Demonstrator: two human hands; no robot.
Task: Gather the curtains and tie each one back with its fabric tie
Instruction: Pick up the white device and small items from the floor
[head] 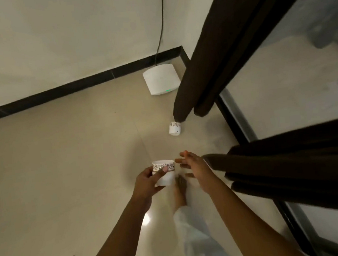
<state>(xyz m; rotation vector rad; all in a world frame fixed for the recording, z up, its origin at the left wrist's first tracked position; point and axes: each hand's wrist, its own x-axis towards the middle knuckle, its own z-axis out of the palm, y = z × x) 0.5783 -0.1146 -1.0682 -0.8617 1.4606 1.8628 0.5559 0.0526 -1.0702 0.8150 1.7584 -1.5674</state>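
Note:
My left hand [148, 181] grips a white cup with a patterned band [164, 173] above the floor. Just right of the cup, my right hand [193, 165] is held out with its fingers spread and holds nothing. A second cup of the same kind [174, 128] stands on the floor farther off, at the foot of a dark brown curtain [205, 64] that hangs in a bunch by the corner. Another dark brown curtain [295, 168] hangs at the right, close to my right wrist. No fabric tie is visible.
A white box-shaped device [160, 78] with a green light sits on the floor in the corner, a cable [161, 21] running up the wall from it. A glass door with a black frame [234, 120] fills the right side. My foot [180, 191] stands on the beige tile floor.

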